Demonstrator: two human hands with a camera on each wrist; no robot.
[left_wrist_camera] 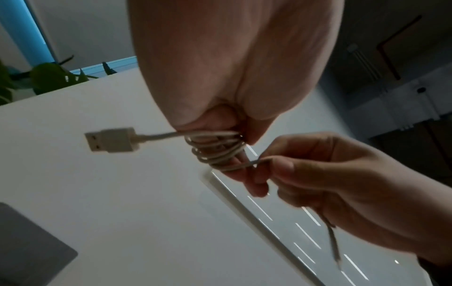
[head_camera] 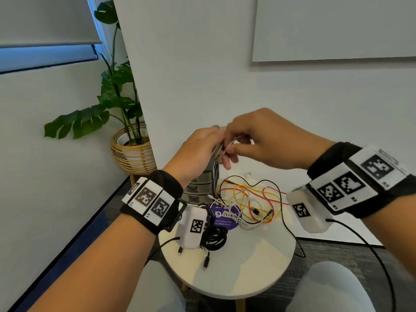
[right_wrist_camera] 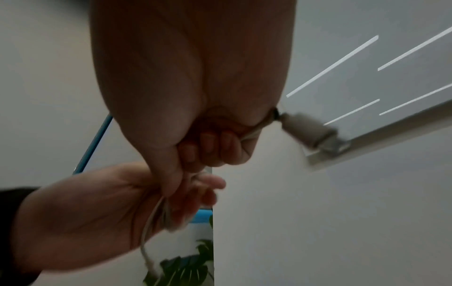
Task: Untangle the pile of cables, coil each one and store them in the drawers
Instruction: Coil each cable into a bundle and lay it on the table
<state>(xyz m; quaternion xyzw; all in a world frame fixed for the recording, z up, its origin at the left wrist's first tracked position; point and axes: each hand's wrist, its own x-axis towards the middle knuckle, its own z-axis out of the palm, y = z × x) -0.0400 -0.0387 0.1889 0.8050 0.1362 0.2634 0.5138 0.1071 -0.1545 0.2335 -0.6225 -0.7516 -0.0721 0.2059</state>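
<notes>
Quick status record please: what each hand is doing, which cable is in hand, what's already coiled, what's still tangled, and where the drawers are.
left hand: holds the white USB cable, wound in loops round its fingers
right hand: pinches the same cable's free tail, guiding it at the coil
loose end: flat USB plug sticks out of the coil
already coiled: black cable bundle on the round white table
still tangled: red, yellow, white and black wires on the table
drawers: small grey drawer unit at the table's back, partly hidden behind the hands
</notes>
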